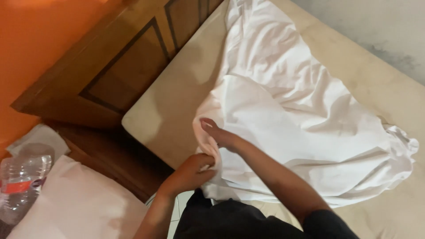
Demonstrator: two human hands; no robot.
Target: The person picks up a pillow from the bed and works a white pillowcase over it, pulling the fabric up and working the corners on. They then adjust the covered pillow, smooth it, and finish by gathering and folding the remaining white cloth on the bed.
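On the bare mattress (177,102), both hands grip a white sheet (292,119).

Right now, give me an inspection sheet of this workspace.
Surface: bare beige mattress, stained, beside a wooden headboard.
Job's things: white sheet, crumpled in a heap on the mattress, its near edge at the mattress corner.
Clutter: clear plastic bottle lying on a white pillow, lower left.
Grippers: left hand shut on the sheet's edge; right hand pinching the sheet just above it.
Cables: nothing seen.
Surroundings: orange wall at left, grey marked wall at upper right.
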